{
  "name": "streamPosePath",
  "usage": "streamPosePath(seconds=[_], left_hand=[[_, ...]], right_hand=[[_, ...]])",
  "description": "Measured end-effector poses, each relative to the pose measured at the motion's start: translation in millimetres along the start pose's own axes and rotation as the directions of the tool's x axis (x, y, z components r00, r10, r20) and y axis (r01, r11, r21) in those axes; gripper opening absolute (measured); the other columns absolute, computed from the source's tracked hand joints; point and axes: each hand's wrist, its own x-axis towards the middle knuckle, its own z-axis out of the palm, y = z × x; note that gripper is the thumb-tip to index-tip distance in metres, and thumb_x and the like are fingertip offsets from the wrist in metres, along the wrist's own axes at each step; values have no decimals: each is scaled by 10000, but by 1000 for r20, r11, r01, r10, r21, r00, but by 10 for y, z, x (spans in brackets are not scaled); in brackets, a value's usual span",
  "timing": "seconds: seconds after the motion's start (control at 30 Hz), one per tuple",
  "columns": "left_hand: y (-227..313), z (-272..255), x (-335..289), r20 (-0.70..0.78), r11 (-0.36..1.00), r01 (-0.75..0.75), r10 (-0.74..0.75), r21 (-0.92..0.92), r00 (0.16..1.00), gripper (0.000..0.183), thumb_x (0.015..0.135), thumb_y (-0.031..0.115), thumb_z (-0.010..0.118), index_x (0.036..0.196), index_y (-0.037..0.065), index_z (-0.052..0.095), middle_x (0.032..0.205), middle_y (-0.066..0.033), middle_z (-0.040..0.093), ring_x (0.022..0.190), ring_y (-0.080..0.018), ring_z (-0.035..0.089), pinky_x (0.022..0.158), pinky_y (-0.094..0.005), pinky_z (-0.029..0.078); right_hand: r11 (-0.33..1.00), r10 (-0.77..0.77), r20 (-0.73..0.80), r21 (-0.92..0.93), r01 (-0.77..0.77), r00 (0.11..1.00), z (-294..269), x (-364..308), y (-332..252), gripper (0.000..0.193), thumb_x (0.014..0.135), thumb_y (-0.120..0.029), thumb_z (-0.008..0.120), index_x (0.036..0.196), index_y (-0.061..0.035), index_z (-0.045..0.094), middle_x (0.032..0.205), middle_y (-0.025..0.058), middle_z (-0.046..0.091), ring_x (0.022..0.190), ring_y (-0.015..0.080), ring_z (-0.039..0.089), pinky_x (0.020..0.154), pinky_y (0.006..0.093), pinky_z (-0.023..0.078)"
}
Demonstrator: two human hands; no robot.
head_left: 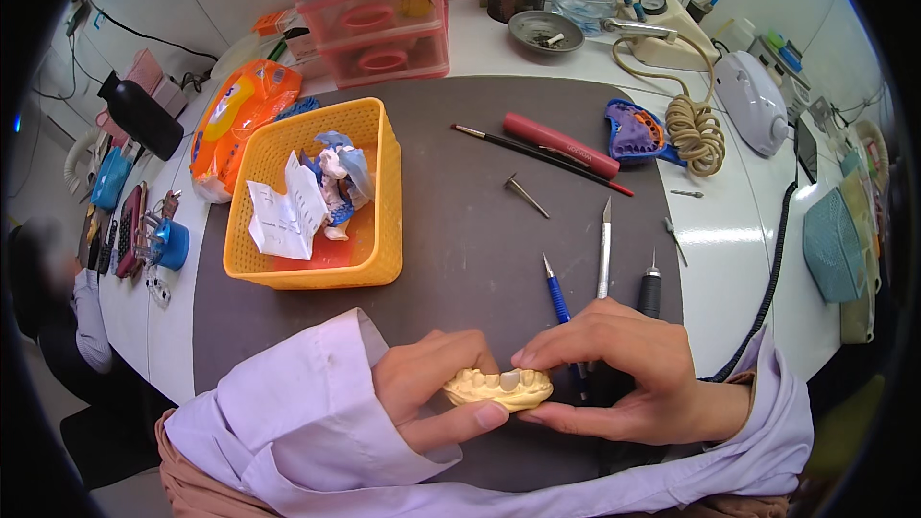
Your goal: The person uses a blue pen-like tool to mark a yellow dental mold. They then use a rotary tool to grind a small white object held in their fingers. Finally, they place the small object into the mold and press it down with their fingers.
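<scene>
Both my hands hold a yellow plaster dental model near the front edge of the grey mat. My left hand grips its left end, thumb in front and fingers behind. At the right end, my right hand pinches it between thumb and fingers. One tooth on the model looks greyer than the others. Just beyond my right hand lie a blue pen-like tool, a silver craft knife and a black-handled needle-tipped tool. My right hand partly covers the blue tool and the knife.
A yellow plastic basket with papers and crumpled scraps stands left. Beyond the tools lie a small metal tool, a thin brush, a red cylinder and a blue impression tray. Clear pink drawers stand behind. Another person's sleeve shows far left.
</scene>
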Motion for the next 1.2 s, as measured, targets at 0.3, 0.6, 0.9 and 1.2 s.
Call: streamPosePath(seconds=[0.3,0.6,0.9,1.2], left_hand=[[41,-15,32,-12,999,-33,33,-21,999,353,839,332,572,952,1,522,899,-125,539,807,-225,536,743,-314,407],[-5,33,42,-22,965,22,-28,-262,999,484,880,218,540,1239,-25,325,1216,-186,461,1125,-242,489,998,-361,337],[12,49,34,44,865,116,-108,-488,993,437,915,183,496,1268,-3,319,1234,-176,496,1161,-255,494,1005,-360,352],[64,40,22,108,749,153,-110,-645,988,418,950,219,414,1275,-22,308,1251,-186,478,1203,-239,446,1027,-347,312]], right_hand=[[996,-60,-58,-67,56,997,-8,13,-15,328,635,-47,769,931,-25,629,873,62,634,768,203,594,673,295,456],[1000,13,-86,-20,-15,996,13,-36,-43,340,622,-64,789,923,-25,636,878,71,644,768,201,632,655,276,487],[996,44,-193,81,-29,980,57,-94,-23,423,638,-171,819,978,-17,619,905,75,654,768,170,658,668,235,529],[989,-7,-141,149,28,990,39,-84,-29,491,611,-95,832,1008,17,565,922,103,646,813,191,661,700,248,528]])
